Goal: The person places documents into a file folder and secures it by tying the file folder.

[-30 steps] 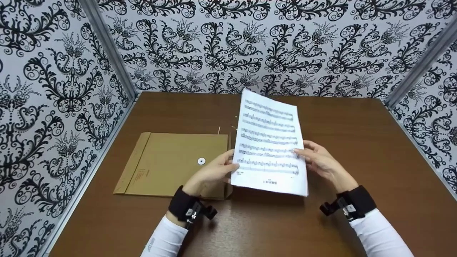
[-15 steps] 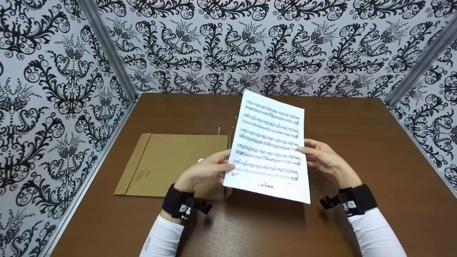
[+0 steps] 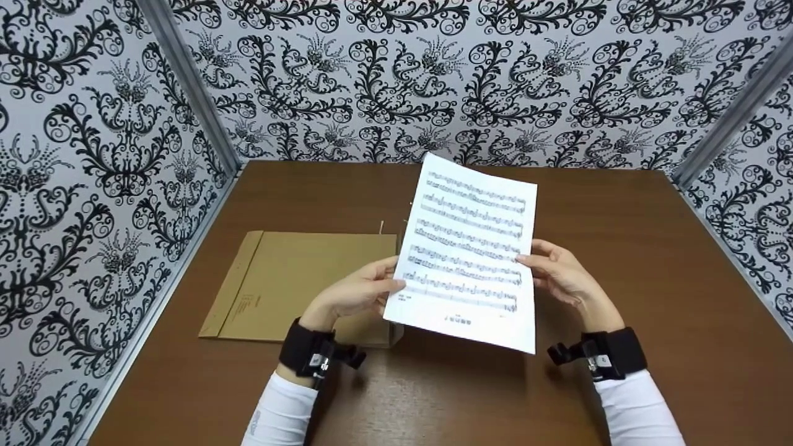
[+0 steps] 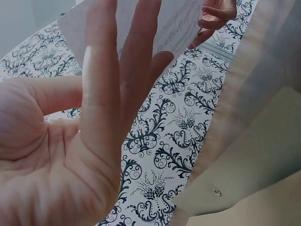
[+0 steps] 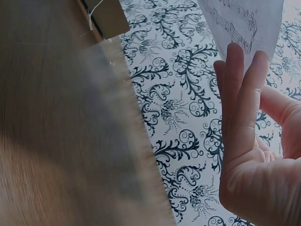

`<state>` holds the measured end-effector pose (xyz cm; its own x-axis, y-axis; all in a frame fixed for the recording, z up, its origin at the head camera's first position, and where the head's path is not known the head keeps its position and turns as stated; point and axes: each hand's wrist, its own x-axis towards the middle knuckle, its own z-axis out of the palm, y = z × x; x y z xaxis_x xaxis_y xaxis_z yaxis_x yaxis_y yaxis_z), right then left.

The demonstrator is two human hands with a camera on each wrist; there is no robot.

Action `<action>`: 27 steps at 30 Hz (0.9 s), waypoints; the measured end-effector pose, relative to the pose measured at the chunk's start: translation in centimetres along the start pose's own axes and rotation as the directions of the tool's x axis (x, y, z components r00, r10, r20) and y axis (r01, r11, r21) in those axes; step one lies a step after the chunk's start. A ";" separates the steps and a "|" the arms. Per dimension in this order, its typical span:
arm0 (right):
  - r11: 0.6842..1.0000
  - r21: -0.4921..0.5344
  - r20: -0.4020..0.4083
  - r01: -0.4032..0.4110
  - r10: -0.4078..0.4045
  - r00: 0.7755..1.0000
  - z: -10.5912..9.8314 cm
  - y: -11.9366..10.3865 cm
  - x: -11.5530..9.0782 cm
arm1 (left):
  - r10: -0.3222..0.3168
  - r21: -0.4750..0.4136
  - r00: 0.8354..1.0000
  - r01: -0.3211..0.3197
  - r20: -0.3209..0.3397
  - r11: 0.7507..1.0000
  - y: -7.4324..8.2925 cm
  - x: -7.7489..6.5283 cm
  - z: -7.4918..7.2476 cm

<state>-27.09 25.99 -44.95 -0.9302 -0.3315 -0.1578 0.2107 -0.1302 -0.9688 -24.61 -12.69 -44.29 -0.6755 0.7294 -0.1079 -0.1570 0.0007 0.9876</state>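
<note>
Printed sheet music (image 3: 468, 248) is held up tilted over the brown table, its staves facing the head camera. My left hand (image 3: 359, 288) pinches its lower left edge, thumb on the printed face and fingers behind. On the opposite edge my right hand (image 3: 564, 272) pinches the paper the same way. Both wrist views show the fingers spread behind the sheet music (image 4: 181, 23), with its notes showing faintly through in the right wrist view. Left of the paper, a brown paper envelope (image 3: 310, 272) lies flat, its right end partly hidden behind the left hand and the sheet.
The brown wooden table (image 3: 650, 260) is bounded by a patterned back wall (image 3: 495, 80) and a similar left wall (image 3: 93, 155). A thin string (image 3: 381, 227) sticks out past the envelope's far edge. Each wrist wears a black strap with a small camera.
The left hand has moved slightly left and the paper has spread wider between the hands, its lower edge shifting left. The envelope's white button is now covered. The right hand has barely moved.
</note>
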 end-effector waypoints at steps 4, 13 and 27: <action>1.000 -0.003 -0.020 0.030 -0.030 0.999 0.1 -0.2 -0.3 | -0.008 0.033 0.999 0.010 -0.036 0.999 0.5 -0.3 0.1; 0.997 -0.023 -0.118 0.078 -0.080 0.990 -0.3 -1.2 -1.1 | -0.016 0.051 0.994 0.022 -0.110 0.998 1.0 -0.1 0.8; 0.989 0.056 -0.267 0.135 -0.116 0.957 0.1 -1.7 -1.2 | -0.002 -0.098 0.992 -0.011 -0.126 0.995 0.9 0.6 2.9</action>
<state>-26.32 26.54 -43.13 -0.9946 -0.0530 -0.0896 0.0994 -0.2261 -0.9690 -23.02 -10.25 -43.11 -0.7606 0.6375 -0.1233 -0.2197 -0.0740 0.9728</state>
